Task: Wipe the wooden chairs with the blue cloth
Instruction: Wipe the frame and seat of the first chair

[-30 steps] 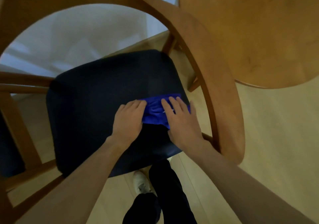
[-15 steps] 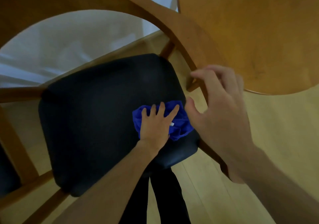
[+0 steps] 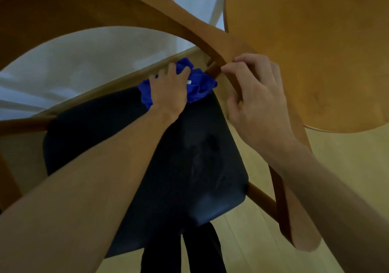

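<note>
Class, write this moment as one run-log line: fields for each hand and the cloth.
left hand: presses blue cloth at seat's far corner | right hand: curled on chair's curved wooden rail | cloth: bunched

Both forearms are bare from the wrists up to the picture's edge, with no sleeve, watch, ring or glove showing on either. The left hand [image 3: 168,89] has short, plain nails, and so does the right hand [image 3: 254,102], whose knuckles and thumb show clearly. Below the left forearm, well behind both hands, two legs in dark trousers [image 3: 183,253] stand side by side. The cloth looks black or very dark navy, plain, without visible seams or pattern.
</note>
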`<action>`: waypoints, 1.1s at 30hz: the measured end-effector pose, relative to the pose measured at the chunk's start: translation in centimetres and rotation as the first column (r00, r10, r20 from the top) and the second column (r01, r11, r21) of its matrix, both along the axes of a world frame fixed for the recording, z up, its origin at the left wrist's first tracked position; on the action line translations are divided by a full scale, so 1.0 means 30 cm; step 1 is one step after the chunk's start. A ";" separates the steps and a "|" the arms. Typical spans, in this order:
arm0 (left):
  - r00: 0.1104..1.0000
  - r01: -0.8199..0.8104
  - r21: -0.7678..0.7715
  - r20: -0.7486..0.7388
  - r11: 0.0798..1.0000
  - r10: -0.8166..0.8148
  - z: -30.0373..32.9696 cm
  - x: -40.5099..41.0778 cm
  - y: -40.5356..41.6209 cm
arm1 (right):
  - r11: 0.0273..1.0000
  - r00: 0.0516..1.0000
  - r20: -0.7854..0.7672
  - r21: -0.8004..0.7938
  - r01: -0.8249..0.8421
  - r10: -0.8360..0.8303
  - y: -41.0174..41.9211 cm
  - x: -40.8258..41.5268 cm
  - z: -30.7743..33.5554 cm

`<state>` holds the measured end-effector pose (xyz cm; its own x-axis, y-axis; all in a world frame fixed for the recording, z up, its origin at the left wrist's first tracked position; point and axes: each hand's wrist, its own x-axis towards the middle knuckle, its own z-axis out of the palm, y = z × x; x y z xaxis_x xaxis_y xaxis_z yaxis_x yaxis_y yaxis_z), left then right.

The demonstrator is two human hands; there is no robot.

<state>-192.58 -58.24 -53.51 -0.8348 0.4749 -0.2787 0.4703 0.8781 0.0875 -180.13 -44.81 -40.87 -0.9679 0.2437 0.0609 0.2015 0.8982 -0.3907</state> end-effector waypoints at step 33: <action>0.998 -0.009 0.149 0.064 0.989 0.000 -0.005 -0.039 -0.016 | 0.994 0.999 -0.047 -0.110 0.019 -0.024 0.017 -0.010 -0.017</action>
